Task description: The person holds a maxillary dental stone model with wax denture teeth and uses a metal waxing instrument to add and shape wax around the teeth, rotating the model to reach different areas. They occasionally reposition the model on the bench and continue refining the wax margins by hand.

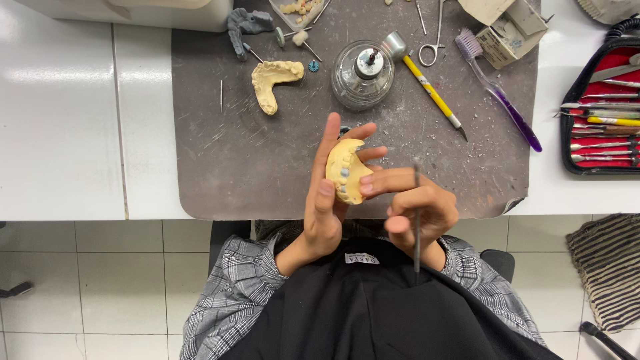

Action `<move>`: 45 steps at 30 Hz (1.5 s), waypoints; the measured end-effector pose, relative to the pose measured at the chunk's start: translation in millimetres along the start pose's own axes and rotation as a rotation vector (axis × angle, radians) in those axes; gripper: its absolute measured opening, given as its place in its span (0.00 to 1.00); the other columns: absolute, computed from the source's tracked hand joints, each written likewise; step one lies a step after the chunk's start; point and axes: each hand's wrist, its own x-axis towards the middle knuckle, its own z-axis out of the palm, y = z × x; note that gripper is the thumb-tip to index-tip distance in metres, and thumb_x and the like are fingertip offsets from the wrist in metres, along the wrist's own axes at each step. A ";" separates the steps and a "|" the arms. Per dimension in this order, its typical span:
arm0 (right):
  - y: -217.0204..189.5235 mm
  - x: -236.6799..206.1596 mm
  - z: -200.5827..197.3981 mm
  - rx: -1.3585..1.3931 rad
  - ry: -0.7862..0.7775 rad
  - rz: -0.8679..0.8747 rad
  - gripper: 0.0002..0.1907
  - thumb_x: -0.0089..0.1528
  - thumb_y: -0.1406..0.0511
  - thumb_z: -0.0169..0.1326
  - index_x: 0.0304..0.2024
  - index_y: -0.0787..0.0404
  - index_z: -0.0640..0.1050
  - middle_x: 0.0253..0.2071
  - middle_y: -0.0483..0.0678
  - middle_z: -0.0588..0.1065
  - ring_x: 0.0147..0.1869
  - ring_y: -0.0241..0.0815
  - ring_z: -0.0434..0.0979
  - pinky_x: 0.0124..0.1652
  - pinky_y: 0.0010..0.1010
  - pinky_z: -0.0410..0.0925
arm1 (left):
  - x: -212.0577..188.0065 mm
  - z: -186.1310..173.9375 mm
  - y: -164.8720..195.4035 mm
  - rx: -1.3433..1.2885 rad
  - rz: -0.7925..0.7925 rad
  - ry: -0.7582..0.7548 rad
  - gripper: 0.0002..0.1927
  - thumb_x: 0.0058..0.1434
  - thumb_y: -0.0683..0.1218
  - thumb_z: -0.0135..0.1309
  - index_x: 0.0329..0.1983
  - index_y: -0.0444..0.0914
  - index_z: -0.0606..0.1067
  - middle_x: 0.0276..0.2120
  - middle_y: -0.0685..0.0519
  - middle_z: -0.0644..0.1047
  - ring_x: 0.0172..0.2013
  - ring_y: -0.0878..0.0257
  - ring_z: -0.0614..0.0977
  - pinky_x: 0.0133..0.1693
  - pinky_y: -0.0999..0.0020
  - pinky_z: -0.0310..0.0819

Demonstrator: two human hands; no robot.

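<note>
My left hand point(325, 212) holds a yellow plaster dental cast point(346, 171) upright over the front of a grey work mat point(260, 167), thumb along its near side and fingers behind it. Several small grey teeth sit in the cast. My right hand point(421, 208) grips a thin metal instrument point(417, 230) that runs down along the palm. Its forefinger reaches left and touches the cast's edge.
On the mat lie a second yellow cast point(272, 81), a glass spirit burner point(363, 73), a yellow-handled tool point(432, 93), a purple toothbrush point(501, 103), scissors point(433, 41) and a small box point(511, 33). A red instrument case point(603, 113) lies open at right. A striped cloth point(610, 267) hangs lower right.
</note>
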 end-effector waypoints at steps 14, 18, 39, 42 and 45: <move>7.0 21.1 -68.1 -0.197 0.232 0.474 0.14 0.68 0.67 0.61 0.46 0.64 0.68 0.41 0.45 0.72 0.38 0.32 0.75 0.31 0.22 0.73 | 4.1 -21.8 7.9 -0.599 -0.310 0.004 0.41 0.76 0.70 0.20 0.76 0.35 0.56 0.71 0.30 0.63 0.38 0.55 0.84 0.24 0.70 0.79; 1.3 29.4 -74.9 -0.551 0.042 0.483 0.12 0.63 0.71 0.71 0.44 0.65 0.79 0.42 0.47 0.81 0.41 0.31 0.81 0.35 0.21 0.74 | 2.3 -20.5 10.4 -0.547 -0.267 0.019 0.43 0.75 0.71 0.20 0.74 0.33 0.57 0.67 0.29 0.65 0.35 0.59 0.82 0.21 0.71 0.77; 9.0 41.4 -91.6 -1.001 -0.069 0.415 0.20 0.57 0.69 0.75 0.51 0.60 0.84 0.42 0.49 0.75 0.43 0.39 0.72 0.38 0.27 0.68 | 2.0 -10.4 31.2 -0.289 -0.207 -0.229 0.36 0.74 0.69 0.41 0.76 0.53 0.44 0.75 0.29 0.51 0.38 0.61 0.82 0.26 0.74 0.76; 18.2 30.6 -101.9 -0.890 -0.050 0.549 0.14 0.61 0.69 0.72 0.48 0.62 0.83 0.38 0.46 0.76 0.38 0.35 0.71 0.37 0.24 0.66 | -0.9 -8.6 31.4 -0.261 -0.203 -0.230 0.36 0.75 0.67 0.42 0.76 0.50 0.46 0.76 0.28 0.50 0.39 0.61 0.80 0.27 0.72 0.76; 15.8 24.1 -120.2 -0.952 -0.068 0.539 0.09 0.65 0.71 0.70 0.45 0.65 0.83 0.36 0.46 0.76 0.35 0.33 0.71 0.36 0.24 0.65 | -2.5 -10.2 30.9 -0.363 -0.262 -0.225 0.33 0.78 0.63 0.45 0.74 0.46 0.48 0.75 0.26 0.50 0.38 0.60 0.80 0.27 0.72 0.76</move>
